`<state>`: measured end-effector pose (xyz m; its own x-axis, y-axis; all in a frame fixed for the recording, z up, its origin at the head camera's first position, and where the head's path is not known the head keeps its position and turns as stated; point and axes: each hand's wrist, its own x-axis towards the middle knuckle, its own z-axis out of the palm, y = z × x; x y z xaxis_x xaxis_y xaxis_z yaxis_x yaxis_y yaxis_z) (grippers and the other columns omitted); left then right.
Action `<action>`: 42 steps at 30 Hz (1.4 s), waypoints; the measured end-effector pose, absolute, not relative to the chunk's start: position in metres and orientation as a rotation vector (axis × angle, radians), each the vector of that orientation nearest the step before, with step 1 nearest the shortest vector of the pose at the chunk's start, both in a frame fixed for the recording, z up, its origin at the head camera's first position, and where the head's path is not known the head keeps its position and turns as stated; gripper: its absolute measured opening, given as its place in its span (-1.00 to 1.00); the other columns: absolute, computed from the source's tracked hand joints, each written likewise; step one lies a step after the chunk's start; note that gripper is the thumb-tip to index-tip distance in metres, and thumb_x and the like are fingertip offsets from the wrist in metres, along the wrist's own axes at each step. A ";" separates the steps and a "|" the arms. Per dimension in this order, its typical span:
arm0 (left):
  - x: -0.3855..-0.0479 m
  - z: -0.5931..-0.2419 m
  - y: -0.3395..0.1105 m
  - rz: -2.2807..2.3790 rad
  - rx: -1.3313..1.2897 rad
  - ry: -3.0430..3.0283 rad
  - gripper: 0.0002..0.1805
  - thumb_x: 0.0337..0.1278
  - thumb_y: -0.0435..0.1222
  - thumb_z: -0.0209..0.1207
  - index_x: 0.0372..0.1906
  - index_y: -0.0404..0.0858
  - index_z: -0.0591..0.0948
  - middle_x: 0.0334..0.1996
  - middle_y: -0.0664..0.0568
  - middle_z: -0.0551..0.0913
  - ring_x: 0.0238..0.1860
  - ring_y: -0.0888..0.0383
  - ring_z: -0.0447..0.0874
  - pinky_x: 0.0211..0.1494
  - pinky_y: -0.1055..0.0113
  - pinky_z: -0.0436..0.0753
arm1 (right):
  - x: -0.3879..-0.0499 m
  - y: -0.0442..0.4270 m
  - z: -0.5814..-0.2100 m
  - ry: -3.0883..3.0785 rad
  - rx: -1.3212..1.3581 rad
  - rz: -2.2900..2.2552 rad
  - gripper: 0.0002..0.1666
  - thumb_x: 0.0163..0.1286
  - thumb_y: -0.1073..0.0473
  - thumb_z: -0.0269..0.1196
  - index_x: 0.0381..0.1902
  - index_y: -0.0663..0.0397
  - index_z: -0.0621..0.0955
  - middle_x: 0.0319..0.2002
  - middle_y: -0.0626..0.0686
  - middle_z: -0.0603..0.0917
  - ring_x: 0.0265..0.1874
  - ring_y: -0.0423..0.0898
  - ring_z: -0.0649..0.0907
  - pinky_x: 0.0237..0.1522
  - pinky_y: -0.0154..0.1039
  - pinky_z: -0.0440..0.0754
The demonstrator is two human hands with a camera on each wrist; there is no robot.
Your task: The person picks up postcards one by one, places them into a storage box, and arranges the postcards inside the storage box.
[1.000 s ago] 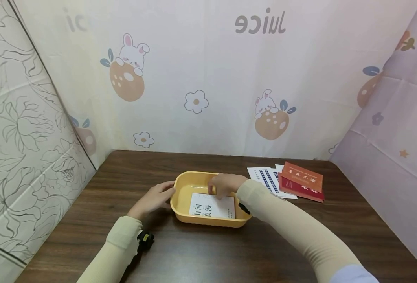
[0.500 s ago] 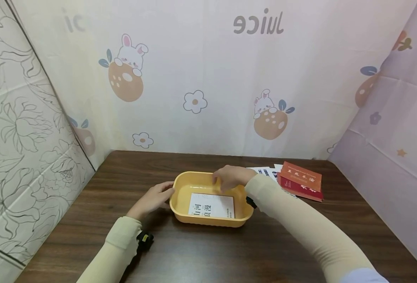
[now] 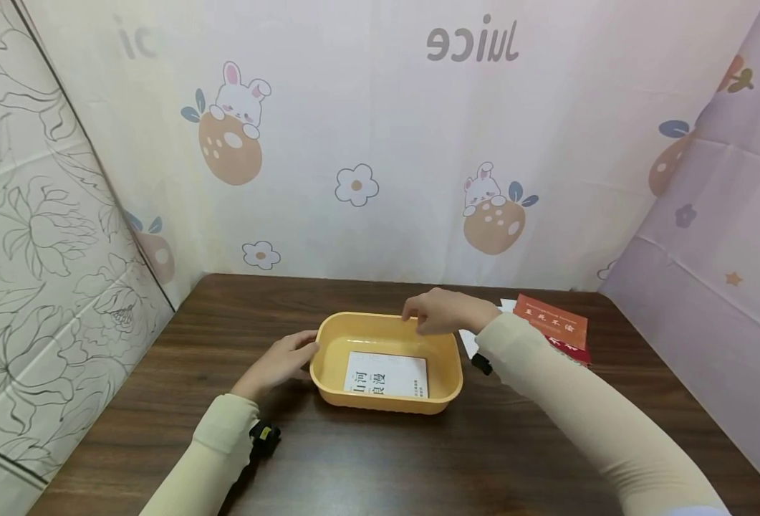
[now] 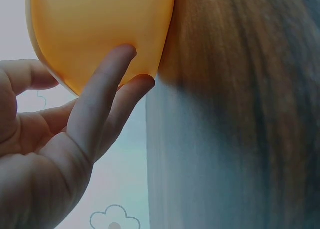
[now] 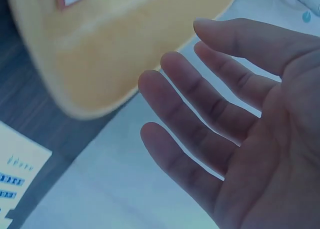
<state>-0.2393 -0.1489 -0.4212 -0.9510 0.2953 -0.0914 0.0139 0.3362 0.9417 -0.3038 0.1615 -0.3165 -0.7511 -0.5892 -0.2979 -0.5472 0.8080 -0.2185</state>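
Observation:
A yellow plastic basin (image 3: 389, 405) stands on the table, with a white booklet (image 3: 389, 374) bearing dark characters lying flat inside it. At the basin's left end, my left hand (image 3: 279, 364) rests its fairly straight fingers against the outside. The left wrist view has this hand (image 4: 65, 134) close up, fingertips touching the yellow wall. Over the basin's far right rim hovers my right hand (image 3: 450, 311), fingers loosely bent. From the right wrist, its palm and spread fingers (image 5: 187, 119) hold nothing.
Right of the basin lie an orange-red booklet (image 3: 552, 322), a dark red booklet (image 3: 576, 352) and white printed cards (image 3: 468, 344), partly hidden by the right arm. A patterned curtain (image 3: 367, 129) backs the wooden table (image 3: 380, 459).
My right hand has risen from the booklet inside the basin and moved right and back toward the far rim. The left hand, basin and booklet stay in place.

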 end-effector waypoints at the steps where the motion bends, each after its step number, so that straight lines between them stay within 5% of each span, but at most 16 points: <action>1: -0.240 -0.421 -0.149 1.658 0.276 2.356 -0.48 0.56 -0.21 -0.04 0.44 -0.40 0.34 0.21 -0.33 0.52 -0.01 -0.09 0.66 -0.14 0.07 0.77 | -0.305 0.165 -0.316 2.650 -0.856 -0.179 -0.62 0.38 0.24 0.29 0.15 0.01 0.64 -0.10 0.02 0.67 -0.18 -0.10 0.63 -0.19 -0.15 0.67; 19: -0.239 -0.421 -0.149 1.659 0.278 2.353 -0.47 0.55 -0.20 -0.04 0.44 -0.41 0.33 0.25 -0.34 0.49 0.05 -0.13 0.64 -0.13 0.06 0.76 | -0.315 0.226 -0.311 2.756 -0.812 -0.268 -0.67 0.40 0.26 0.27 0.10 0.19 0.64 -0.08 0.11 0.68 -0.15 0.01 0.65 -0.09 -0.04 0.70; 32: -0.239 -0.422 -0.148 1.676 0.291 2.339 -0.46 0.55 -0.20 -0.04 0.44 -0.43 0.32 0.25 -0.36 0.49 0.06 -0.15 0.63 -0.14 0.05 0.77 | -0.335 0.298 -0.332 2.819 -0.489 -0.383 -0.66 0.40 0.19 0.29 0.08 0.18 0.63 -0.02 0.20 0.66 0.00 0.19 0.61 0.07 0.24 0.60; 42: -0.240 -0.424 -0.147 1.670 0.260 2.349 -0.48 0.54 -0.19 -0.02 0.43 -0.36 0.36 0.24 -0.29 0.51 0.04 -0.09 0.65 -0.14 0.11 0.77 | -0.341 0.343 -0.347 2.782 -0.248 -0.502 -0.38 0.36 0.05 0.30 0.22 0.39 0.51 0.06 0.37 0.60 -0.01 0.26 0.60 -0.01 0.24 0.63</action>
<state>-0.2405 -0.1473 -0.4237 -0.9535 0.2851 -0.0973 0.0018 0.3284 0.9445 -0.3413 0.3434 -0.3471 -0.9393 -0.2206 -0.2629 -0.1148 0.9239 -0.3651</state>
